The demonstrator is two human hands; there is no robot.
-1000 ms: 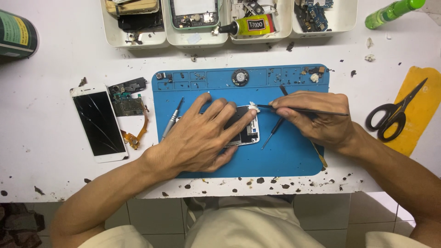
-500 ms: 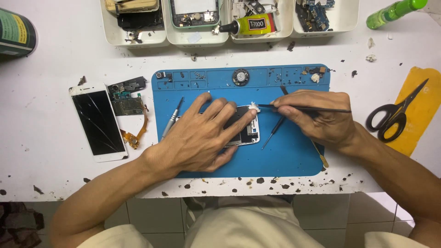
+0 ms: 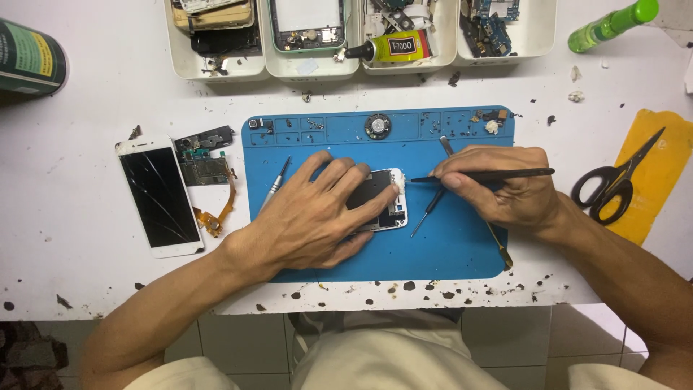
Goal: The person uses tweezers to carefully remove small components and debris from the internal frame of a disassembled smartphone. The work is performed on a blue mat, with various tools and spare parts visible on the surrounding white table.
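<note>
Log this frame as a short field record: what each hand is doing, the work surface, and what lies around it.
Left hand: left hand lies flat over an opened phone, pressing it down
Right hand: right hand grips thin black tweezers, tip at the phone's top edge by a white wad
Surface: blue mat on a white table
Left of mat: cracked screen, circuit board
Right: scissors
Top: trays, glue tube

Left of the blue mat on the worktop: cracked screen, circuit board, orange flex cable. Beyond the mat's far edge: four white trays, glue tube in the third. Far right of the mat: green bottle, scissors on a yellow sheet. Far left: dark can.
</note>
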